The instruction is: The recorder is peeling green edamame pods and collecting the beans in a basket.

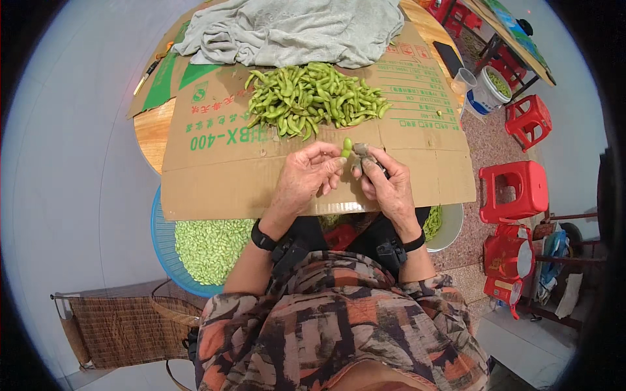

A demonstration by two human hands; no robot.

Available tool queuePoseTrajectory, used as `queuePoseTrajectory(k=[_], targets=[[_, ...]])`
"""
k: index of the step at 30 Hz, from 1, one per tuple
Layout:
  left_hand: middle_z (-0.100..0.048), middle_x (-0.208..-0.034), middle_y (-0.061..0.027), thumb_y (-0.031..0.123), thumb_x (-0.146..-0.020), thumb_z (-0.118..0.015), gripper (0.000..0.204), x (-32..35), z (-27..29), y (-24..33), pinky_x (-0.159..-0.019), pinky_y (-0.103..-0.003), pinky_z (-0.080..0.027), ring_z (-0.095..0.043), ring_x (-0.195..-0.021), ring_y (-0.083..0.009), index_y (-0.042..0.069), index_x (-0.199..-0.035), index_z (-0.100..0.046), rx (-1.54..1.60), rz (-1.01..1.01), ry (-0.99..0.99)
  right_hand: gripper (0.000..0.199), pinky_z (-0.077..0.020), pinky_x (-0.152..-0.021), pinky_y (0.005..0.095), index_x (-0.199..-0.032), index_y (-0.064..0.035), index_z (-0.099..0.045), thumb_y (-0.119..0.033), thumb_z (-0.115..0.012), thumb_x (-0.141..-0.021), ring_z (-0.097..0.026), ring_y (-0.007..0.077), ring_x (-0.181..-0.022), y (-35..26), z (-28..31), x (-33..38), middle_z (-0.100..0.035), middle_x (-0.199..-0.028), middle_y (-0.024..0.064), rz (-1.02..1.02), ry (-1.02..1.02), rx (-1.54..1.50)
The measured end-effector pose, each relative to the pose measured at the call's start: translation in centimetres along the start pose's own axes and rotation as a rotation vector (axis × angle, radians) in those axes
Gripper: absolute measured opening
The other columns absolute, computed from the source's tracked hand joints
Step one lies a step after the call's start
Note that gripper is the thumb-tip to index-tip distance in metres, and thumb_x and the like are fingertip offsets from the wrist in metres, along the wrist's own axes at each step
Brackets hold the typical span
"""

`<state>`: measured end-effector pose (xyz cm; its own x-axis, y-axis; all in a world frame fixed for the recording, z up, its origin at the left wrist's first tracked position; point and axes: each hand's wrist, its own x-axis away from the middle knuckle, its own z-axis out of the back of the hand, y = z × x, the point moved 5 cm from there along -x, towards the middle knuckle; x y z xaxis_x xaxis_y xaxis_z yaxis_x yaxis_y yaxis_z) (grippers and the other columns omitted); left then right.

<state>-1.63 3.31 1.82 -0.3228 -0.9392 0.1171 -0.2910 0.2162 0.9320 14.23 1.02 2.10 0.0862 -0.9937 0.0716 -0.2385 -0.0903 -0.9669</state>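
Observation:
My left hand (306, 179) pinches a single green soybean pod (347, 147) upright by its lower end, just above a flattened brown cardboard sheet (215, 176). My right hand (386, 182) is closed on a small grey cutting tool (362, 151) whose tip touches the pod. A heap of green soybean pods (313, 98) lies on the cardboard a little beyond both hands.
A grey cloth (293, 29) lies at the cardboard's far end. A blue basket (166, 251) of trimmed pods sits lower left, a white bowl (450, 228) lower right. Red plastic stools (515, 189) stand on the right, a woven basket (124, 326) bottom left.

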Motion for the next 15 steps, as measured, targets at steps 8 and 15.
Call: queuePoseTrajectory(k=[8, 15], targets=[[-0.061, -0.071, -0.0022, 0.004, -0.089, -0.063, 0.007, 0.7, -1.0, -1.1, -0.047, -0.018, -0.041, -0.055, -0.058, -0.0059, 0.001, -0.095, -0.061, -0.071, -0.099, 0.047, 0.024, -0.0287, -0.042, 0.0192, -0.116, 0.0018, -0.060, -0.009, -0.051, -0.097, -0.038, 0.0014, -0.049, -0.8, -0.2, 0.4, -0.053, -0.069, -0.0027, -0.054, -0.030, -0.080], [-0.061, -0.071, -0.0003, 0.003, -0.088, -0.065, 0.007, 1.1, -1.1, -1.6, -0.050, -0.018, -0.041, -0.052, -0.059, -0.0030, -0.001, -0.091, -0.061, -0.377, -0.243, 0.183, 0.019, -0.0230, -0.040, 0.0190, -0.107, 0.0032, -0.062, -0.010, -0.052, -0.096, -0.032, 0.0015, -0.046, -0.4, 0.2, 0.2, -0.044, -0.058, -0.0045, -0.156, -0.101, -0.051]])
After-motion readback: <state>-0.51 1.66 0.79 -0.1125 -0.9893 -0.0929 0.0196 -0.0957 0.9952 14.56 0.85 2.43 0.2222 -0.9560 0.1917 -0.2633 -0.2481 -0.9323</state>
